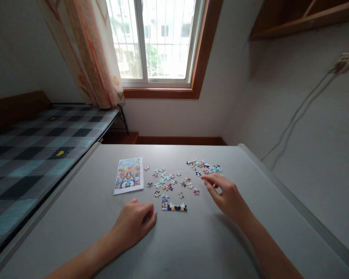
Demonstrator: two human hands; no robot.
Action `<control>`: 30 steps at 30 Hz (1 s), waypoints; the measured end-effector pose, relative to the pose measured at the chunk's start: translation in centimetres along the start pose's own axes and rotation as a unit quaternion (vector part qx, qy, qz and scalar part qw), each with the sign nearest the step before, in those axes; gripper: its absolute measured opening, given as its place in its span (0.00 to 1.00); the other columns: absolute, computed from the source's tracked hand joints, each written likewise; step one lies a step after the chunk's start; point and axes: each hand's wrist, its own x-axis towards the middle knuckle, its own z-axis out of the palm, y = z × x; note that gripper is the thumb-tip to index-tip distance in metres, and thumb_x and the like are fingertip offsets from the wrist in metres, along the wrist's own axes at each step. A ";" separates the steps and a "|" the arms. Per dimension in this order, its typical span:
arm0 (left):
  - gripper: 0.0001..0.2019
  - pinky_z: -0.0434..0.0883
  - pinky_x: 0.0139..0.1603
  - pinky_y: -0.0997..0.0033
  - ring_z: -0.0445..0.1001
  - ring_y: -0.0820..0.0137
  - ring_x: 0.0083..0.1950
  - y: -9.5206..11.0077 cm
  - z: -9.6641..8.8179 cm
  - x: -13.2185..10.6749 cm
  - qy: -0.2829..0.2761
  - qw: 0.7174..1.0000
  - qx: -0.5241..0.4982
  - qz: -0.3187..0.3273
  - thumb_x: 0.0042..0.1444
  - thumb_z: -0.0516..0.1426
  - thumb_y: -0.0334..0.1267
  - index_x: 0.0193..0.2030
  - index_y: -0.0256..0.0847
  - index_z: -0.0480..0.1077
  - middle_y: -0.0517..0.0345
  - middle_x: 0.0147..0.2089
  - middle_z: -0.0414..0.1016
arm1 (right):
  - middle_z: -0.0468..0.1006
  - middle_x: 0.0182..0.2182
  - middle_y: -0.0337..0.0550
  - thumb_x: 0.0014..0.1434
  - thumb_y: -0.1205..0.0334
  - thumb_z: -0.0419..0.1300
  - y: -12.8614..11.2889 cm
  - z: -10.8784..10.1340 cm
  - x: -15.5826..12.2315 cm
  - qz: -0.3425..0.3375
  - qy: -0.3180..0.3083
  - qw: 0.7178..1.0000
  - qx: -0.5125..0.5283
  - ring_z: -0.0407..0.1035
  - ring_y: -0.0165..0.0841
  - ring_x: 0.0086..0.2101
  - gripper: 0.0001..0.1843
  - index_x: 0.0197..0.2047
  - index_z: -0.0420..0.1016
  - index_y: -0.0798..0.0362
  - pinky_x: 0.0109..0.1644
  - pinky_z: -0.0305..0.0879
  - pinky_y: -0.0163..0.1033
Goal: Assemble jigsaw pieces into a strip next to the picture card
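Note:
My left hand (136,219) rests on the table with its fingers curled into a loose fist, nothing visible in it. Just right of it lies a small joined section of jigsaw puzzle (177,207), an L-shaped corner with dark blue and orange print. My right hand (225,193) reaches over the table, index finger and thumb stretched forward with a small gap between their tips. A dark blue puzzle piece (198,173) lies right by the index fingertip; whether they touch I cannot tell. Loose puzzle pieces (163,181) are scattered between the hands.
A printed reference picture (128,175) lies at the left of the grey table (186,248). Another heap of puzzle pieces (203,164) sits at the back right. Beyond the table are a checked bed (66,131), a curtain (95,58) and a window (163,42).

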 end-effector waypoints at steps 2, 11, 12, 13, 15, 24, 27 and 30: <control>0.14 0.55 0.34 0.69 0.64 0.73 0.23 0.0 0.0 0.0 0.000 1.000 0.003 -0.001 0.61 0.51 0.40 0.25 0.41 0.63 0.65 0.21 0.69 | 0.77 0.33 0.43 0.63 0.64 0.52 -0.3 0.0 -0.1 -0.009 -0.007 1.000 0.003 0.71 0.33 0.34 0.11 0.42 0.76 0.52 0.40 0.68 0.39; 0.14 0.56 0.33 0.69 0.63 0.73 0.23 -0.1 0.0 0.0 -0.004 1.000 0.016 -0.001 0.62 0.50 0.40 0.25 0.41 0.63 0.65 0.21 0.69 | 0.76 0.33 0.44 0.63 0.64 0.52 -0.5 0.3 -0.2 -0.007 -0.020 1.000 0.001 0.71 0.34 0.34 0.12 0.43 0.76 0.53 0.42 0.67 0.41; 0.14 0.56 0.33 0.69 0.63 0.73 0.23 -0.1 0.0 0.0 -0.002 1.000 0.017 0.001 0.62 0.50 0.40 0.25 0.41 0.63 0.65 0.21 0.69 | 0.76 0.33 0.44 0.63 0.64 0.52 -0.4 0.3 -0.2 -0.007 -0.020 1.000 0.000 0.71 0.34 0.35 0.12 0.43 0.76 0.53 0.43 0.67 0.41; 0.14 0.56 0.33 0.69 0.63 0.73 0.23 0.0 0.0 0.0 0.001 1.000 0.019 0.002 0.62 0.50 0.40 0.25 0.41 0.64 0.65 0.21 0.69 | 0.77 0.33 0.44 0.63 0.64 0.52 -0.4 0.4 -0.2 -0.009 -0.020 1.000 0.000 0.71 0.34 0.35 0.12 0.43 0.76 0.53 0.45 0.67 0.42; 0.14 0.56 0.33 0.69 0.64 0.73 0.23 0.0 0.0 0.0 0.008 1.000 0.023 0.006 0.62 0.50 0.40 0.25 0.41 0.64 0.65 0.20 0.69 | 0.77 0.33 0.43 0.63 0.64 0.52 -0.3 0.7 -0.2 -0.008 -0.024 1.000 0.004 0.71 0.33 0.35 0.12 0.43 0.76 0.53 0.48 0.67 0.43; 0.14 0.58 0.34 0.67 0.67 0.72 0.22 0.7 0.3 0.4 0.022 0.997 0.074 0.005 0.62 0.48 0.39 0.26 0.41 0.64 0.62 0.21 0.71 | 0.76 0.34 0.44 0.63 0.65 0.52 -0.2 2.2 -0.4 0.014 -0.057 0.998 0.009 0.71 0.34 0.35 0.11 0.40 0.76 0.52 0.42 0.67 0.41; 0.13 0.57 0.32 0.67 0.68 0.70 0.23 0.9 0.3 0.6 0.017 0.995 0.096 0.003 0.62 0.48 0.38 0.26 0.42 0.65 0.60 0.21 0.71 | 0.76 0.35 0.44 0.62 0.65 0.52 -0.4 2.6 -0.5 0.014 -0.060 0.998 0.012 0.72 0.35 0.36 0.10 0.40 0.76 0.52 0.44 0.67 0.42; 0.13 0.54 0.29 0.68 0.69 0.69 0.23 0.8 0.2 0.7 0.004 0.994 0.109 0.013 0.61 0.49 0.39 0.26 0.42 0.66 0.59 0.21 0.71 | 0.76 0.36 0.44 0.63 0.66 0.52 -0.8 2.8 -0.6 0.009 -0.062 0.998 0.021 0.72 0.34 0.37 0.11 0.41 0.76 0.52 0.45 0.67 0.41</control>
